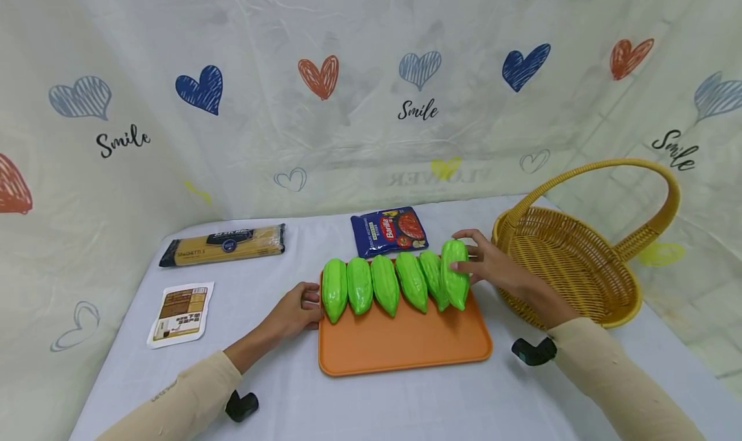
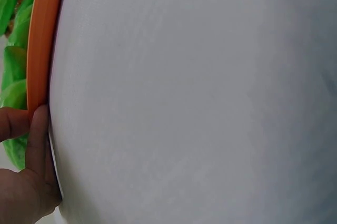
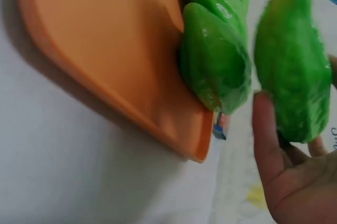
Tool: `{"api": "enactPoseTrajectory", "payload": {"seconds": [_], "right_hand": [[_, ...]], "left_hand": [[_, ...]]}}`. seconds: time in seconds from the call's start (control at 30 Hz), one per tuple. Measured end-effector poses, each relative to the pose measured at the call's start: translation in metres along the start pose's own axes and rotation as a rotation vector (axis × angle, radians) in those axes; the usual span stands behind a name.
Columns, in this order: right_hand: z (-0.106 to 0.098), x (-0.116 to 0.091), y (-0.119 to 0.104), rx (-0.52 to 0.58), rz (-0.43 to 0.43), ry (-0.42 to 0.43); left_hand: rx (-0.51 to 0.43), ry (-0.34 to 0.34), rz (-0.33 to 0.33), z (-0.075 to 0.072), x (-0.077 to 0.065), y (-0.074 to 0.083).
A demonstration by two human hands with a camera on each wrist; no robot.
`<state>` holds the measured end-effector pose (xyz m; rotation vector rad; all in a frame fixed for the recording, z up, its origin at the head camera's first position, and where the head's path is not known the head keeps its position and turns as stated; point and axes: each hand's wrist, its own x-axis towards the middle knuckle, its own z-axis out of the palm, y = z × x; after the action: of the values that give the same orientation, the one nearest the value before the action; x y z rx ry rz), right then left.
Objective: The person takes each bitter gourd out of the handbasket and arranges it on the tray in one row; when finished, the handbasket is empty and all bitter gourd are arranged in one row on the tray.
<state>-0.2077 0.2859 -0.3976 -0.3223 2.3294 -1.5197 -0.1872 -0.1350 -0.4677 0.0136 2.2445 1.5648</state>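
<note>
An orange tray (image 1: 406, 347) lies on the table with several green bitter melons (image 1: 384, 285) in a row along its far side. My left hand (image 1: 300, 309) grips the tray's left edge; in the left wrist view the thumb (image 2: 13, 124) is on the inner side of the rim and a finger runs along the outside. Over the row's right end, my right hand (image 1: 484, 257) holds one bitter melon (image 1: 455, 275) between thumb and fingers. The right wrist view shows this held melon (image 3: 292, 66) raised apart from the melons on the tray.
A yellow wicker basket (image 1: 628, 293) with a tall handle stands right of the tray. Behind the tray lies a blue Barilla pouch (image 1: 390, 231). At the left are a spaghetti pack (image 1: 223, 245) and a white-edged packet (image 1: 181, 314). A printed cloth hangs behind the table.
</note>
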Motion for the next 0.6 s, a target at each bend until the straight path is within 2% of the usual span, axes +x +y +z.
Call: {"api": "enactPoseTrajectory", "payload": {"seconds": [0.2, 0.6], "right_hand": [[0.0007, 0.0033, -0.0021, -0.042, 0.021, -0.003], [0.0007, 0.004, -0.0081, -0.121, 0.047, 0.112]], "left_hand": [[0.002, -0.001, 0.001, 0.0007, -0.0012, 0.0007], [0.003, 0.007, -0.006, 0.0008, 0.0002, -0.0006]]}}
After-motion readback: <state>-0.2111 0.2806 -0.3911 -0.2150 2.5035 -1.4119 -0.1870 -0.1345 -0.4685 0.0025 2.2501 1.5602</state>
